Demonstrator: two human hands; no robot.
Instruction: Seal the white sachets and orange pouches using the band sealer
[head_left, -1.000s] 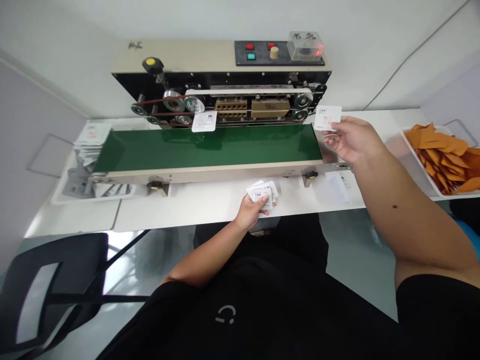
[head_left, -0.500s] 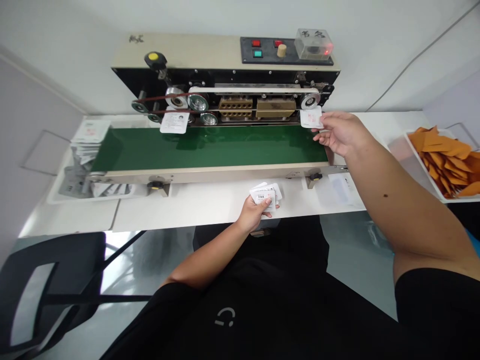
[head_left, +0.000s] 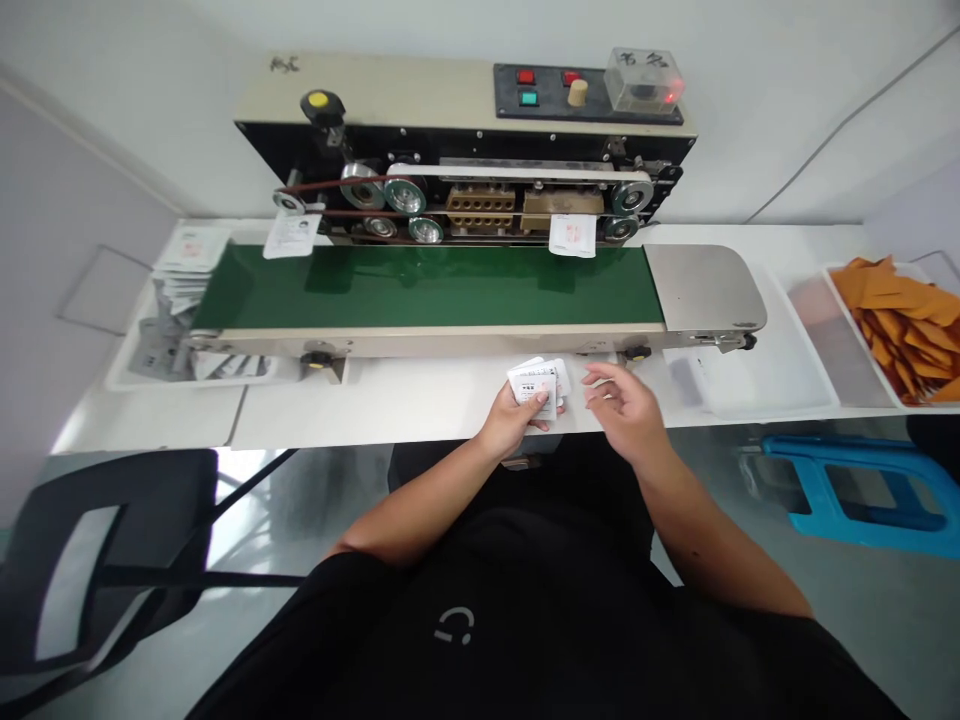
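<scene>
A few white printed sachets (head_left: 534,385) are fanned out in my left hand (head_left: 505,425), thumb on top, over the table's front edge. Just to their right is my right hand (head_left: 626,410), holding nothing, its fingers curled loosely and apart. Behind both hands stands a band sealing machine (head_left: 420,95) with a green conveyor belt (head_left: 420,290). One white sachet (head_left: 573,236) hangs from the sealing band below the right brass block. Another sachet (head_left: 292,235) is at the left end, by the rollers.
At the left, a white tray (head_left: 127,375) holds stacked sachets (head_left: 187,262). On the right are a shallow white tray (head_left: 787,360) and a bin of orange packets (head_left: 900,320). A blue stool (head_left: 847,447) and a dark chair (head_left: 142,490) stand below the table.
My right hand has let go of the sachet at the machine's right end and come back beside my left hand. Both sachets in the machine have moved left.
</scene>
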